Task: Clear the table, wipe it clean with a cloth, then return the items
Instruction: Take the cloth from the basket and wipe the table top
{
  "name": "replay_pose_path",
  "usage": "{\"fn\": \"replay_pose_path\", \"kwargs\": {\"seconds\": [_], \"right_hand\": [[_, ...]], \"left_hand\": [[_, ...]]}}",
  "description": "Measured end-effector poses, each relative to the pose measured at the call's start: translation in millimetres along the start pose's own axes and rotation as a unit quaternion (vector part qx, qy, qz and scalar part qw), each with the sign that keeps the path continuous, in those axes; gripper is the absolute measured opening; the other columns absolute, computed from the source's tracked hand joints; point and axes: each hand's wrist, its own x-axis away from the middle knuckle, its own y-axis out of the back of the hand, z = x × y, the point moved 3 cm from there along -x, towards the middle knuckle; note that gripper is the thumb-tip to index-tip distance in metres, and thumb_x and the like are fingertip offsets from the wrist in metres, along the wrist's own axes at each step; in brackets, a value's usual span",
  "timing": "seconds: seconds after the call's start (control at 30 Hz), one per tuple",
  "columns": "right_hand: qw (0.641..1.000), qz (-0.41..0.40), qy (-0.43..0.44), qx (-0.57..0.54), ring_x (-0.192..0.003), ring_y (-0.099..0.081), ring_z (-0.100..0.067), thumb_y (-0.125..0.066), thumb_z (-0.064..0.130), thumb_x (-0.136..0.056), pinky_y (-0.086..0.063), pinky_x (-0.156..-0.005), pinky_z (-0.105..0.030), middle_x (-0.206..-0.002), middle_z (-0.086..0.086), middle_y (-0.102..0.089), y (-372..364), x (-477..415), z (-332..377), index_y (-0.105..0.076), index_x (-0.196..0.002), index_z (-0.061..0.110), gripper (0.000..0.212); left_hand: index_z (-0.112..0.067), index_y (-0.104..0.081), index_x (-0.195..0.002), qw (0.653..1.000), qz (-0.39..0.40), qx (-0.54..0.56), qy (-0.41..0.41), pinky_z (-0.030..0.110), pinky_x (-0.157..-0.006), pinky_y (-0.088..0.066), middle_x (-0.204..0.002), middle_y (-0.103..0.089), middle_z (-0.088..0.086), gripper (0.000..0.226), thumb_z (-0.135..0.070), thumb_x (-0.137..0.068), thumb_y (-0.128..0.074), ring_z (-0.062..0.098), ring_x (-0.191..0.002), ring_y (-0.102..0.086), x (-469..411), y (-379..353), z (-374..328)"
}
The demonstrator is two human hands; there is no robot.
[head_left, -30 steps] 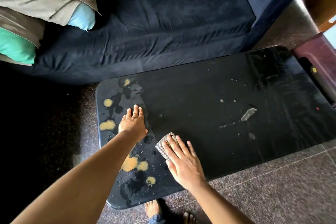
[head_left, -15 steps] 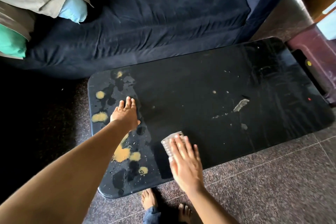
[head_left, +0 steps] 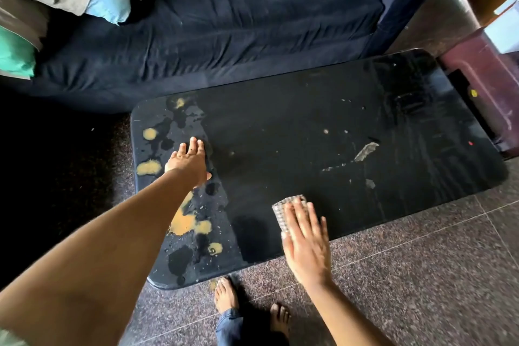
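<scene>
While the black coffee table runs lengthwise from left to right, the left hand rests flat on it, fingers straight and together. The right hand, fingers spread flat, presses a checked cloth beneath its fingertips by the near edge. Yellow spill patches lie left of those fingers, nearer the left hand.

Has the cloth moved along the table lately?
Yes. The cloth under the right hand slid rightward along the table, away from the yellow stains.
</scene>
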Motion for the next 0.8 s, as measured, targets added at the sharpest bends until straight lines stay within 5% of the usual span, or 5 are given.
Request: {"fn": "replay_pose_path", "kwargs": {"seconds": [0.13, 0.33, 0.5, 0.6, 0.8], "right_hand": [[0.996, -0.010, -0.068, -0.051, -0.142, -0.024, -0.027, -0.034, 0.037, -0.091, -0.020, -0.111, -0.047, -0.155, -0.002, -0.024, -1, 4, 30, -0.021, -0.149, 0.023, 0.060], [0.985, 0.019, 0.167, -0.026, -0.140, -0.032, -0.021, -0.042, 0.039, -0.089, -0.025, -0.108, -0.045, -0.153, 0.005, -0.032, -5, 13, 63, -0.032, -0.146, 0.028, 0.058], [0.999, 0.007, -0.025, -0.045, -0.142, -0.025, -0.024, -0.036, 0.035, -0.091, -0.019, -0.112, -0.045, -0.156, 0.002, -0.023, -1, 6, 14, -0.024, -0.149, 0.026, 0.060], [0.996, 0.011, -0.070, -0.056, -0.142, -0.024, -0.027, -0.033, 0.034, -0.091, -0.019, -0.111, -0.045, -0.155, -0.002, -0.024, 3, 6, 24, -0.024, -0.149, 0.023, 0.060], [0.991, 0.038, 0.121, -0.039, -0.141, -0.029, -0.025, -0.041, 0.038, -0.088, -0.032, -0.111, -0.049, -0.155, 0.001, -0.027, -3, 14, 70, -0.027, -0.148, 0.025, 0.064]], "left_hand": [[-0.009, 0.008, -0.151, 1.000, 0.002, 0.005, 0.001, 0.042, -0.119, -0.009, -0.160, 0.012, 0.007, 0.088, -0.041, -0.095, -0.052, 0.029, -0.148, 0.002, -1, -1, 0], [-0.013, 0.007, -0.152, 0.999, -0.013, 0.039, 0.003, 0.044, -0.119, -0.006, -0.160, 0.012, 0.002, 0.088, -0.040, -0.094, -0.054, 0.024, -0.148, 0.004, 0, -6, 4], [-0.016, -0.008, -0.153, 0.983, -0.165, 0.075, -0.018, 0.042, -0.119, -0.010, -0.161, -0.001, 0.002, 0.073, -0.036, -0.096, -0.049, 0.022, -0.148, -0.002, 29, -20, 3], [-0.017, -0.018, -0.152, 0.947, -0.249, 0.203, -0.021, 0.041, -0.120, -0.008, -0.160, -0.011, 0.001, 0.065, -0.027, -0.097, -0.049, 0.019, -0.148, -0.005, 64, -43, -3], [-0.013, -0.030, -0.148, 0.888, -0.318, 0.325, 0.077, 0.040, -0.119, -0.011, -0.158, -0.021, 0.005, 0.063, -0.013, -0.092, -0.058, 0.022, -0.147, -0.014, 123, -93, 18]]}}
